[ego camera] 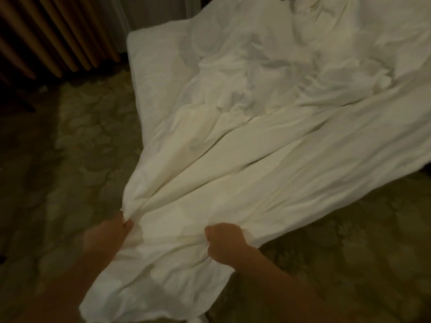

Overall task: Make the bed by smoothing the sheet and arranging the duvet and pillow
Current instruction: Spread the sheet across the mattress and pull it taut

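Head-worn view, downward over bed [163, 66] corner.

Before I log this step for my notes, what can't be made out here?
Head view:
- Pillow: none distinguishable; the top edge cuts off the far end of the bed, and the rumpled duvet covers the rest.
- Fingertips of left hand and right hand: buried in duvet folds.
- Duvet's near hem: cut off by the bottom edge.

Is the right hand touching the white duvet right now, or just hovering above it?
Touching. The head view shows the right hand with its fingers curled into a bunched fold of the duvet, and creases in the fabric run out from the grip.
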The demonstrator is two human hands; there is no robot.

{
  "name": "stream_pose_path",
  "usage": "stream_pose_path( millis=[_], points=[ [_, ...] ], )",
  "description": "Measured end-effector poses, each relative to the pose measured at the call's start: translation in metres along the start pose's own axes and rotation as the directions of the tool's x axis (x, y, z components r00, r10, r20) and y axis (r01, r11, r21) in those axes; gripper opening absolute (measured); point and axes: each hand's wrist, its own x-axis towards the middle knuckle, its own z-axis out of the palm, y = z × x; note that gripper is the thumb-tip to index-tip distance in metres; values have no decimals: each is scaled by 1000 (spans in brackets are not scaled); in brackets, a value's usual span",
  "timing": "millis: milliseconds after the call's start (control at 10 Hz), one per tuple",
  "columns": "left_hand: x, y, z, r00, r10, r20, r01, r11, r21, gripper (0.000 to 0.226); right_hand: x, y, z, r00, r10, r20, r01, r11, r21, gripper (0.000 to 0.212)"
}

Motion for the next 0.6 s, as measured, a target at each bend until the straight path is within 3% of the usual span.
stream_pose_path(
  millis=[100, 200, 400, 500, 600],
  points=[
    [28, 24, 9, 992, -95, 88, 101, 993, -68, 42, -15, 30, 10, 996, -21, 83, 19, 1000, 24, 46],
    [85, 54, 5, 984, -164, 75, 167, 985, -46, 72, -15, 49, -9, 998, 31, -50, -25, 993, 118, 59],
    [87, 176, -83, 986, 80, -145, -107, 977, -184, 69, 12, 69, -52, 916, 142, -376, -70, 977, 199, 51],
    [107, 212, -83, 956, 158, -248, -210, 958, -197, 61, 38, 69, -65, 891, 153, -427, -67, 975, 211, 49],
    [149, 232, -94, 933, 195, -303, -273, 930, -244, 58, 76, 62, -74, 819, 248, -518, -130, 959, 253, 45]
  ],
)
